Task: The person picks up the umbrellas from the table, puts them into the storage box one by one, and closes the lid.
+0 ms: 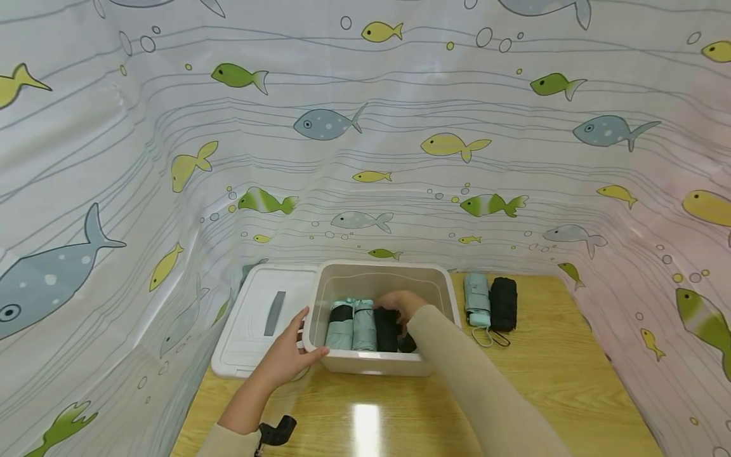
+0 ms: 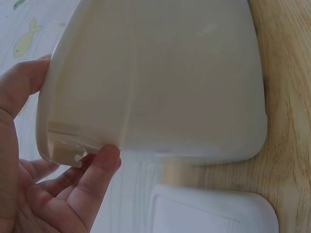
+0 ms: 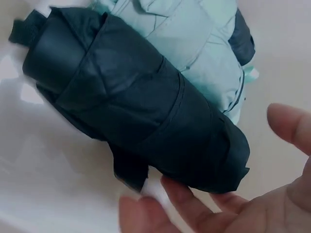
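A white plastic bin (image 1: 371,365) holds a row of folded umbrellas. Two are light green: one umbrella (image 1: 341,333) at the left with a dark band, another umbrella (image 1: 365,329) beside it. To their right lies a black folded umbrella (image 3: 141,97). My left hand (image 1: 285,355) grips the bin's left rim, thumb on one side and fingers by the handle (image 2: 65,155). Inside the bin, my right hand (image 1: 404,303) is at the black umbrella; fingertips touch or nearly touch its end, the thumb standing apart. The sleeve partly hides the bin's right side.
Left of the bin lies a white lid (image 1: 245,330) with a grey handle. On the wooden table (image 1: 548,355) to the right are a light green folded umbrella (image 1: 477,298) and a black one (image 1: 504,304), with cord loops. A fish-print curtain (image 1: 365,152) surrounds the table.
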{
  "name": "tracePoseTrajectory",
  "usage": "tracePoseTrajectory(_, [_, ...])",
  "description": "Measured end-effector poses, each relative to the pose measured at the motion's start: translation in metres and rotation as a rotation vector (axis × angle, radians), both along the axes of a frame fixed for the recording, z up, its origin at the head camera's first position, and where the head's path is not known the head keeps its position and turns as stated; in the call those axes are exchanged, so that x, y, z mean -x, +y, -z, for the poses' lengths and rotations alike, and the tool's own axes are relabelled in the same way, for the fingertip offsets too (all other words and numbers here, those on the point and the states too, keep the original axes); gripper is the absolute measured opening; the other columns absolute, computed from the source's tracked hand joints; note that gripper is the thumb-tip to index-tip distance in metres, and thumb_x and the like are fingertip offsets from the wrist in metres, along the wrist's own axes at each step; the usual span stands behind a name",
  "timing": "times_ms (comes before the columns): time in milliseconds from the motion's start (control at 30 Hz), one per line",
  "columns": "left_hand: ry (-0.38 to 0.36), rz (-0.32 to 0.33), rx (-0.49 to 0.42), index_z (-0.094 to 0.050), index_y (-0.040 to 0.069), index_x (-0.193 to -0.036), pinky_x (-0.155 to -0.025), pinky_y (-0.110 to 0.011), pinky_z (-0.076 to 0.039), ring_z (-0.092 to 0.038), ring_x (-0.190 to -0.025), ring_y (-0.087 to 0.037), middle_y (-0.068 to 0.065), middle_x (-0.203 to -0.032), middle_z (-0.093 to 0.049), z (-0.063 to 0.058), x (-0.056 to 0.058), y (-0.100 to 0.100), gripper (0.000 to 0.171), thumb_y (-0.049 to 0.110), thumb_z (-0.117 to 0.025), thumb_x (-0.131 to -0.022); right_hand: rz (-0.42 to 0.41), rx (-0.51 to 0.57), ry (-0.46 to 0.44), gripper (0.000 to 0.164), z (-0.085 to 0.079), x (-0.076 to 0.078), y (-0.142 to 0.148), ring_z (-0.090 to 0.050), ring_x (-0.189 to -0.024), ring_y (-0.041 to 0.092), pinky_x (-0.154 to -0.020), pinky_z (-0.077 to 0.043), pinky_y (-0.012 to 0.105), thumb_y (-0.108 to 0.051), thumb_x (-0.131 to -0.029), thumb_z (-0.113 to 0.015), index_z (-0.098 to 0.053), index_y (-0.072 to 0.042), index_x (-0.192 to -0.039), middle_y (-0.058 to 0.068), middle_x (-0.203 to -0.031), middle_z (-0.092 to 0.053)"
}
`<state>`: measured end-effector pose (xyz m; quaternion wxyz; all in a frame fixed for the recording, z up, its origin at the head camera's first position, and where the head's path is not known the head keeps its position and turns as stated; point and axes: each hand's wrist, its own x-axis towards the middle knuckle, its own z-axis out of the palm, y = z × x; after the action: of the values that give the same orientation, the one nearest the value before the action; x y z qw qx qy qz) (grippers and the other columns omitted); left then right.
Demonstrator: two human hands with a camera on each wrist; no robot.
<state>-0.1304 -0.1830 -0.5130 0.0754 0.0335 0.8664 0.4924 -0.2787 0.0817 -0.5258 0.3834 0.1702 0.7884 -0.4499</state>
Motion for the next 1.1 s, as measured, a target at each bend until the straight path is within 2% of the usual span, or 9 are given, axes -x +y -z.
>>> tracePoseTrajectory(100, [0.012,0.003,-0.006,-0.017,0.009,-0.161,-0.088,-0.038,-0.058,-0.049,-0.129,-0.045,-0.026,-0.150,-0.039,0.000,0.000,0.000,0.105,0.032,-0.084,-0.083,-0.036,0.005,0.007,0.076,-0.002,-0.002,-0.003,-0.038,-0.131,0.056,-0.091,-0.047,0.071,-0.034,-0.094,-0.066,-0.031,0.005,-0.150,0.038,-0.146,-0.033])
tracePoseTrajectory(200, [0.009,0.004,-0.005,-0.017,0.010,-0.161,-0.088,-0.038,-0.058,-0.049,-0.129,-0.046,-0.026,-0.150,-0.039,0.000,0.000,0.000,0.105,0.030,-0.084,-0.084,-0.008,0.018,-0.022,0.080,-0.003,-0.005,-0.004,-0.036,-0.132,0.059,-0.090,-0.046,0.072,-0.034,-0.094,-0.066,-0.026,0.006,-0.151,0.040,-0.148,-0.029])
tracePoseTrajectory(333, [0.006,0.005,0.009,-0.017,0.010,-0.161,-0.088,-0.038,-0.058,-0.049,-0.129,-0.045,-0.026,-0.151,-0.038,-0.001,-0.001,0.001,0.105,0.031,-0.084,-0.083,0.047,0.006,-0.031,0.082,-0.005,-0.009,-0.004,-0.045,-0.119,0.063,-0.081,-0.053,0.068,-0.033,-0.093,-0.068,-0.026,0.007,-0.150,0.041,-0.146,-0.030])
tracePoseTrajectory(500, [0.006,0.003,0.008,-0.017,0.009,-0.161,-0.087,-0.038,-0.058,-0.049,-0.130,-0.045,-0.026,-0.151,-0.038,-0.004,-0.001,0.001,0.106,0.033,-0.085,-0.083,0.005,-0.018,-0.035,0.079,-0.012,-0.010,-0.007,-0.057,-0.097,0.064,-0.073,-0.057,0.063,-0.033,-0.093,-0.065,-0.028,0.007,-0.150,0.041,-0.148,-0.027])
tracePoseTrajectory(600, [0.007,0.006,0.000,-0.017,0.008,-0.160,-0.087,-0.039,-0.058,-0.049,-0.130,-0.046,-0.026,-0.151,-0.037,-0.005,-0.001,0.001,0.104,0.030,-0.084,-0.084,-0.026,-0.014,-0.042,0.077,-0.012,-0.008,-0.009,-0.059,-0.091,0.064,-0.074,-0.056,0.064,-0.033,-0.094,-0.064,-0.029,0.005,-0.151,0.041,-0.150,-0.025])
tracePoseTrajectory(800, [0.010,0.006,0.006,-0.017,0.009,-0.160,-0.087,-0.039,-0.058,-0.049,-0.129,-0.046,-0.026,-0.151,-0.038,-0.004,-0.001,0.000,0.104,0.030,-0.084,-0.084,-0.028,0.010,-0.045,0.077,-0.008,-0.006,-0.008,-0.057,-0.096,0.066,-0.080,-0.054,0.067,-0.035,-0.095,-0.062,-0.028,0.003,-0.152,0.040,-0.152,-0.023])
tracePoseTrajectory(967, [0.001,0.000,0.000,-0.017,0.010,-0.161,-0.087,-0.037,-0.058,-0.049,-0.130,-0.044,-0.024,-0.151,-0.038,-0.003,-0.002,0.001,0.103,0.027,-0.084,-0.084,-0.028,0.013,-0.020,0.083,-0.004,-0.006,-0.006,-0.057,-0.095,0.066,-0.080,-0.053,0.067,-0.040,-0.092,-0.067,-0.029,0.003,-0.152,0.039,-0.151,-0.025])
tracePoseTrajectory(1100, [0.009,-0.001,-0.008,-0.017,0.009,-0.161,-0.086,-0.037,-0.058,-0.049,-0.129,-0.045,-0.025,-0.150,-0.039,-0.001,-0.001,0.001,0.103,0.026,-0.084,-0.084,-0.023,0.030,-0.025,0.092,-0.003,-0.007,-0.003,-0.055,-0.102,0.066,-0.083,-0.051,0.069,-0.044,-0.087,-0.074,-0.029,0.002,-0.153,0.037,-0.152,-0.026])
